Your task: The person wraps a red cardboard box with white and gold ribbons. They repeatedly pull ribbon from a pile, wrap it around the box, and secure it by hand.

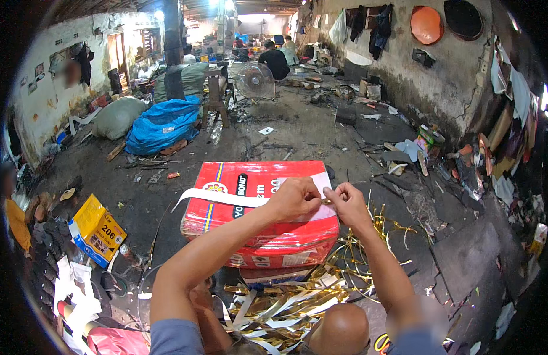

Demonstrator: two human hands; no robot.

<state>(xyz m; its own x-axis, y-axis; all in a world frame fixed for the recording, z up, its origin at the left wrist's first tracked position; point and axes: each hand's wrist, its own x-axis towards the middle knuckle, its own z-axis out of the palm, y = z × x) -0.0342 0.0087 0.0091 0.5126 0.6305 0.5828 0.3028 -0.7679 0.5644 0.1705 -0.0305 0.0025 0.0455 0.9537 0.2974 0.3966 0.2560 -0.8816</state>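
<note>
A red cardboard box [256, 241] wrapped in clear tape stands between my knees. Across its top lies a long white strip [226, 196], its left end hanging over the edge and its other part passing under my left hand [294, 200]. That hand is closed, fingers curled in a pinch at the strip. Close beside it, my right hand [349, 204] pinches with thumb and forefinger. A tiny gold bit shows between the two hands; what the right fingers hold is too small to name. A pale pinkish sheet [321, 179] lies on the box beneath the hands.
Many gold and white strips [297, 305] pile up below the box. A yellow carton [99, 229] and white scraps [78, 290] lie at left. Farther off are a blue tarp bundle [164, 125], a standing fan [255, 81] and a seated person [275, 61]. Scraps litter the right floor.
</note>
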